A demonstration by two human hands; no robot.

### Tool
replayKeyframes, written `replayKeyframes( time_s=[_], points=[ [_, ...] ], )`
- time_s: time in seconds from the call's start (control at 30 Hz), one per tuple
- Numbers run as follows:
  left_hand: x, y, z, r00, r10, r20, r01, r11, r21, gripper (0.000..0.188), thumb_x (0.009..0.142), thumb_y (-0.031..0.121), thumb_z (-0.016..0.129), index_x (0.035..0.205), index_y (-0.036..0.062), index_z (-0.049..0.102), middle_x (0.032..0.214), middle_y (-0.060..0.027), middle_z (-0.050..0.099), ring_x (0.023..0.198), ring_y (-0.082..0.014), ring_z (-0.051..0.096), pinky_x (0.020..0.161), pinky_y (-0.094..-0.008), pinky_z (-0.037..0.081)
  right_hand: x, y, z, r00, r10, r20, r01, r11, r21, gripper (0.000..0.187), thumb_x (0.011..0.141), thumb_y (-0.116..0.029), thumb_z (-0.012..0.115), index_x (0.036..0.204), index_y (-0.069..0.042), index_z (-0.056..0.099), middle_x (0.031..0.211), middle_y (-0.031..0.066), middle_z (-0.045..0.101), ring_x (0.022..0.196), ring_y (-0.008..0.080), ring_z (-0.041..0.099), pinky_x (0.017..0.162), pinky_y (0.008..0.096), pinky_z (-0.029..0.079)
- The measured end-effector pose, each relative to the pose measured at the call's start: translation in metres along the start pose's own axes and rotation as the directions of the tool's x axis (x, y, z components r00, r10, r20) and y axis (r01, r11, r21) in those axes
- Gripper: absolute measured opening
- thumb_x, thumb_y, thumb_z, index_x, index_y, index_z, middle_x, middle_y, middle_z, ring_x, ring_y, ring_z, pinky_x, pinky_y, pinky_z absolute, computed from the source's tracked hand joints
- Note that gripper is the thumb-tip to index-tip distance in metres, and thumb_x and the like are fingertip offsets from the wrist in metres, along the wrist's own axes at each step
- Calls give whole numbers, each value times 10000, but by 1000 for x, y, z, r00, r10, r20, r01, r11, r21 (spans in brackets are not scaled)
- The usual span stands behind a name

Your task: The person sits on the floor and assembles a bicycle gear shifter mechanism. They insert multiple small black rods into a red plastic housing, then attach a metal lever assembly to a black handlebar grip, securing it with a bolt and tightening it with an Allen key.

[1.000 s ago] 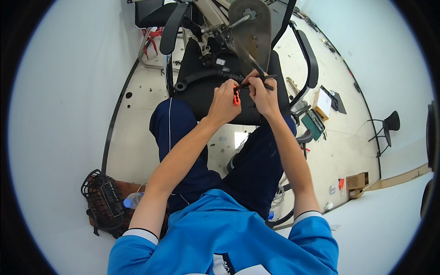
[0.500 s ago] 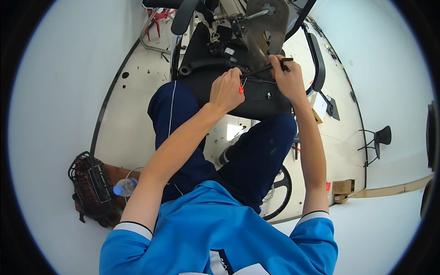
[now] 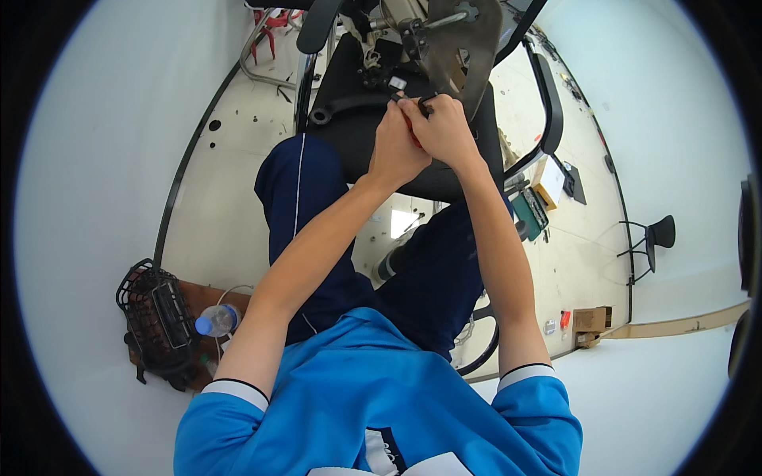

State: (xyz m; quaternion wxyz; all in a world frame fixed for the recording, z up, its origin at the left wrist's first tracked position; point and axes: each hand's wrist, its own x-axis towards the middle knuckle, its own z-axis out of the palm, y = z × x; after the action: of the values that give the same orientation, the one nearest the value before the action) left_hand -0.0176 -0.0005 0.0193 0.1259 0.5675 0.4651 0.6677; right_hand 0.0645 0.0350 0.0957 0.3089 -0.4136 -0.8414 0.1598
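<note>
My left hand (image 3: 393,151) and my right hand (image 3: 446,131) are pressed together over an overturned black office chair seat (image 3: 444,181). Both are closed around a small red-handled tool (image 3: 412,135), of which only a sliver of red shows between the palms. A dark tip pokes out above my right fingers, close to the chair's grey metal mechanism plate (image 3: 467,47). The tool's working end is hidden by my fingers. My knees in dark blue trousers sit just under the seat.
Black armrests (image 3: 552,119) curve on both sides of the seat. A black mesh basket (image 3: 155,321) and a plastic bottle (image 3: 216,321) lie at the lower left. A green case (image 3: 528,216), a cardboard box (image 3: 591,319) and a distant black chair (image 3: 655,234) are to the right.
My right hand has come back in from the right and now closes against my left hand. Both hands have moved up toward the metal mechanism plate.
</note>
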Motion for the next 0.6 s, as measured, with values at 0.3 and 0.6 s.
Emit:
replayKeyframes(
  time_s=[0.3, 0.6],
  points=[
    [14, 7, -19, 919, -173, 355, 198, 979, -37, 356, 674, 237, 858, 844, 23, 631, 715, -60, 620, 650, -180, 576, 659, -322, 496, -1, -1, -50, 987, 124, 99, -147, 945, 290, 294, 937, -235, 659, 938, 48, 737, 655, -7, 601, 548, 57, 496, 514, 236, 397],
    [6, 10, -19, 914, -101, 394, 125, 992, -33, 281, 664, 145, 785, 787, 6, 575, 663, -83, 593, 582, -204, 544, 611, -326, 479, -12, 16, -63, 989, 10, 150, -49, 963, 263, 209, 865, -151, 727, 827, 54, 725, 709, 28, 642, 616, 52, 484, 570, 233, 385]
  ],
)
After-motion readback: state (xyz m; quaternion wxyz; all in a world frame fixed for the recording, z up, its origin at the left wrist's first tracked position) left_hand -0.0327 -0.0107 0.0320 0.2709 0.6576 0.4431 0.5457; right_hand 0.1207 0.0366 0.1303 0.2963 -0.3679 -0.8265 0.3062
